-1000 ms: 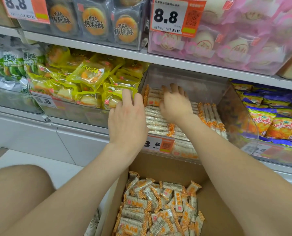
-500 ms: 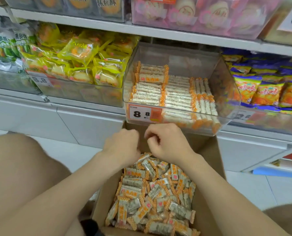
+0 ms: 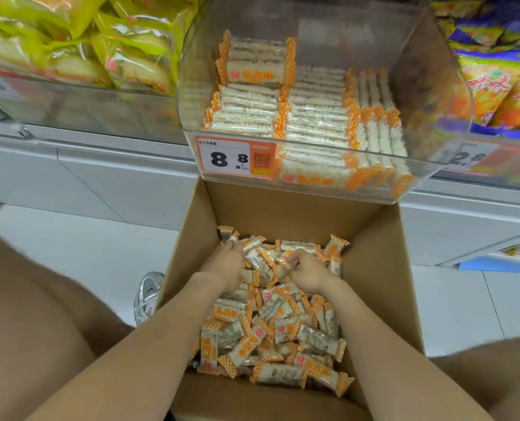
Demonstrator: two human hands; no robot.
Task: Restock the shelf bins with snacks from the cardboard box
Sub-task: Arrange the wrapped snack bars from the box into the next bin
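Observation:
An open cardboard box [image 3: 380,268] stands on the floor below the shelf, holding a loose pile of orange-and-white wrapped snack bars [image 3: 271,335]. Both my hands are down in the far end of that pile. My left hand [image 3: 227,265] lies among the bars with its fingers stretched forward. My right hand [image 3: 309,273] has its fingers curled round a few bars. Just above the box, a clear plastic shelf bin [image 3: 419,56] with an 8.8 price tag [image 3: 236,158] holds neat rows of the same bars [image 3: 313,117].
A bin of yellow-wrapped cakes [image 3: 101,50] sits to the left of the clear bin, and orange and purple snack bags [image 3: 501,86] to its right. My knees flank the box, and a silver shoe [image 3: 148,294] rests on the white floor beside it.
My hands left the clear bin, came down over the box edge and sank into the pile of bars. The view tilted down toward the box.

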